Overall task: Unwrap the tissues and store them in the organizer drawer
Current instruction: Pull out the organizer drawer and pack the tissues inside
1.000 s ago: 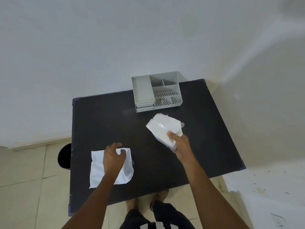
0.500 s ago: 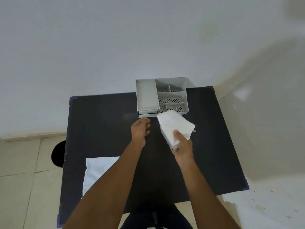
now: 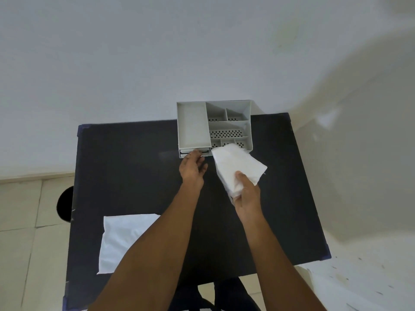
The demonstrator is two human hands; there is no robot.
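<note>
The left hand point(image 3: 192, 167), fingers loosely spread, touches the drawer point(image 3: 195, 151) front; the right hand point(image 3: 247, 194) clamps the tissues point(image 3: 235, 167) just beside it.

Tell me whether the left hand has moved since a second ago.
Yes. The left hand left the wrapper and reached the organizer drawer front.

Left hand point(image 3: 192, 168) fingertips blocking the organizer point(image 3: 214, 126) drawer front, so can't tell if it's gripped. Stack of tissues point(image 3: 238, 169) covering the front right corner, lower end buried in the right hand point(image 3: 247, 194). Empty wrapper point(image 3: 121, 241) partly under the left forearm
</note>
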